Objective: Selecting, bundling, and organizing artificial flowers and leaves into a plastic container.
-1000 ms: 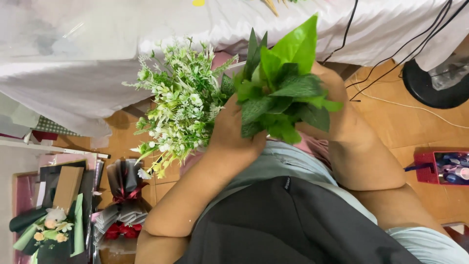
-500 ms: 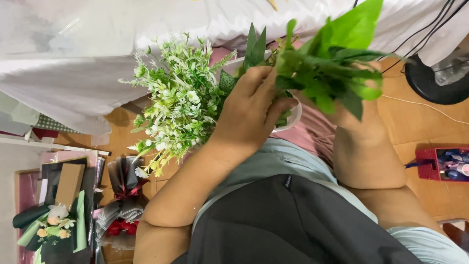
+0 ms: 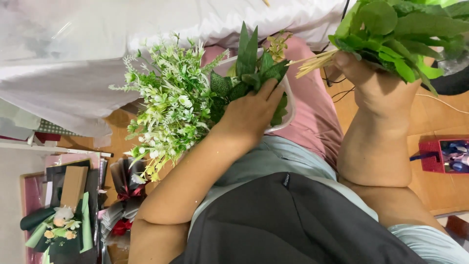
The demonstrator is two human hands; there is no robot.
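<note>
My left hand (image 3: 254, 112) lies over dark green leaves (image 3: 249, 58) in a clear plastic tub (image 3: 289, 112) on my lap, with its fingers closed on them. A bunch of small white and green flowers (image 3: 168, 105) spreads out just left of that hand, against my wrist. My right hand (image 3: 364, 78) is raised at the upper right and grips a bunch of bright green leafy sprigs (image 3: 405, 29). Their pale stems (image 3: 312, 63) stick out to the left, toward the tub. The two hands are apart.
A white sheet (image 3: 73, 63) hangs across the top left. Wrapped bouquets and dark paper (image 3: 73, 210) lie at the lower left on the wooden floor. A red basket (image 3: 432, 156) stands at the right. A black round base (image 3: 454, 83) and cables sit behind my right hand.
My right hand has carried the bright green sprigs up and to the right, away from my left hand. My left hand has settled down onto the leaves in the tub.
</note>
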